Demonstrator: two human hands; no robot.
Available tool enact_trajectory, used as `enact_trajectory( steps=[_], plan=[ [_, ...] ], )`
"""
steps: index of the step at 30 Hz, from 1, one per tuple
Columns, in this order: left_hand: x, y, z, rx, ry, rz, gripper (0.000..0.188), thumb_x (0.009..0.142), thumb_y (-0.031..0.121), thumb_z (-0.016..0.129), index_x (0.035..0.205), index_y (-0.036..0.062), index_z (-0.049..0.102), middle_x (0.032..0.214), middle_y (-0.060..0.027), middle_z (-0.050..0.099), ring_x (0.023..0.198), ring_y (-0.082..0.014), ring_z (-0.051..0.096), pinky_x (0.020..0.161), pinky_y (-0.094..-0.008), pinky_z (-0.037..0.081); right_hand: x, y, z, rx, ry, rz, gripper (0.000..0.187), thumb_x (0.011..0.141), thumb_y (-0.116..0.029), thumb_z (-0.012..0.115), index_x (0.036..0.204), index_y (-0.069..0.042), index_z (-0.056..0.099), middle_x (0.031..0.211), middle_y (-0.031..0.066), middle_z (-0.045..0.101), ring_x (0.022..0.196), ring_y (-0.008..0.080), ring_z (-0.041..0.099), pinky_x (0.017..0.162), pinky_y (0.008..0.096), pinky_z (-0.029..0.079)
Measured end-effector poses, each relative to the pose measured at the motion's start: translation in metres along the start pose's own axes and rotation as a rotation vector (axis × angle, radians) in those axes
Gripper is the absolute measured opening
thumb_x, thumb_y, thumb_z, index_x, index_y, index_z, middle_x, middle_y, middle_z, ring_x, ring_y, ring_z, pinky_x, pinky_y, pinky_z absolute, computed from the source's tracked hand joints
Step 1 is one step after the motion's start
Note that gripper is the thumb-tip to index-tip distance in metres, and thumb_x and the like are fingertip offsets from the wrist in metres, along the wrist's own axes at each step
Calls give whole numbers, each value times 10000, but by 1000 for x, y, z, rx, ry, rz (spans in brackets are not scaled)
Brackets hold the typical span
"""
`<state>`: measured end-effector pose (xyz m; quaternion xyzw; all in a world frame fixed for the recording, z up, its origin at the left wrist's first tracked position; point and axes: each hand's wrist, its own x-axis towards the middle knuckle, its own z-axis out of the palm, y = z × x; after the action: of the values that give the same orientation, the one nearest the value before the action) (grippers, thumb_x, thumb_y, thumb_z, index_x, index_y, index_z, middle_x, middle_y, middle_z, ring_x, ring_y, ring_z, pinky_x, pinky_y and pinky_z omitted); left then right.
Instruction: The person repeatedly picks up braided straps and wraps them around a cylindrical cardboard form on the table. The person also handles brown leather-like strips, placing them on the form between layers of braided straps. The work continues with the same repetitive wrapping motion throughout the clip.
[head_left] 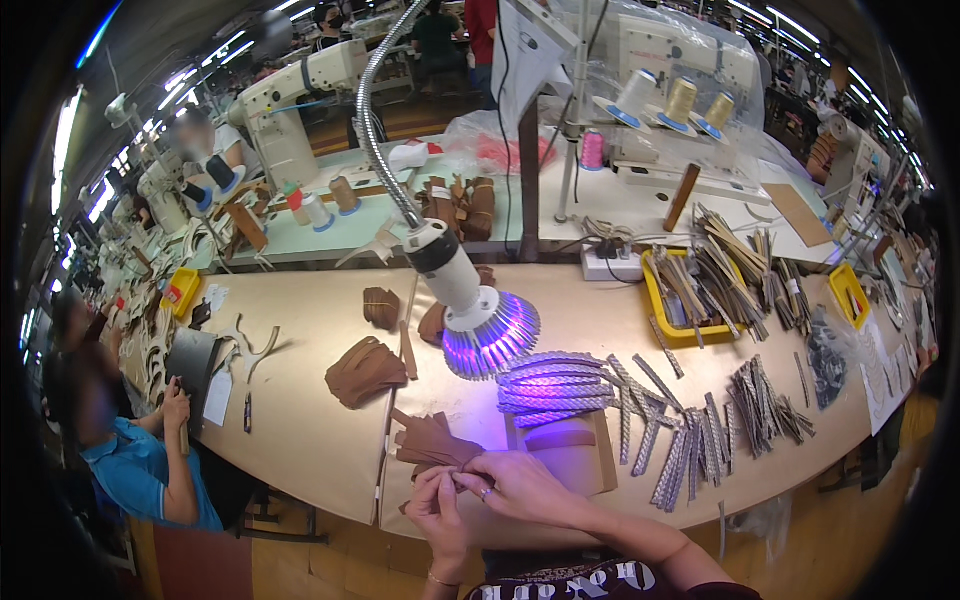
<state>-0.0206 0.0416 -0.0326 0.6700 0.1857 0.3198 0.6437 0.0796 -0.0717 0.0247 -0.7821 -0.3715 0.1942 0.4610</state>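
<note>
Head view shows left hand point(438, 505) and right hand point(515, 487) pinched together on a brown leather piece point(432, 443) at the counter's point(300, 400) near edge, where a slackened grip could drop it.

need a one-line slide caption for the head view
Both hands, left hand and right hand, pinch a small brown leather piece under a violet gooseneck lamp beside braided strips.
</note>
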Motion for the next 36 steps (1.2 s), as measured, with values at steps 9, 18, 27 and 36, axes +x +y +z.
enact_trajectory(
  steps=[9, 18, 27, 36],
  plan=[
    [14, 8, -2, -155, -86, -154, 203, 979, 41, 505, 1007, -76, 668, 1069, -98, 607, 911, -145, 622, 776, -286, 555, -5, -3, -7, -11, 28, 50, 232, 937, -217, 553, 972, -8, 647, 922, 184, 660, 875, 390, 634, 760, 490, 501],
    [4, 28, 2, -85, -103, -66, 195, 946, 1, 538, 1034, -72, 695, 1080, -117, 627, 970, -155, 601, 854, -284, 494, -17, -15, -17, 94, -15, 45, 273, 912, -224, 691, 1037, 15, 654, 844, 106, 655, 707, 187, 607, 640, 307, 487],
    [4, 41, 2, 86, -348, 150, 221, 910, -3, 588, 1097, -50, 696, 1109, -135, 627, 986, -175, 611, 881, -283, 489, -38, -7, -29, 416, -31, 100, 232, 971, -206, 618, 1030, 12, 670, 849, 111, 663, 723, 194, 624, 626, 317, 481],
    [-1, 20, -2, -331, -331, -304, 251, 1015, 147, 525, 1066, -47, 675, 999, -123, 652, 953, -164, 616, 881, -307, 482, -45, 1, -40, 446, -103, 208, 238, 980, -217, 612, 948, 6, 686, 759, 76, 620, 645, 157, 560, 617, 301, 461]
  ],
)
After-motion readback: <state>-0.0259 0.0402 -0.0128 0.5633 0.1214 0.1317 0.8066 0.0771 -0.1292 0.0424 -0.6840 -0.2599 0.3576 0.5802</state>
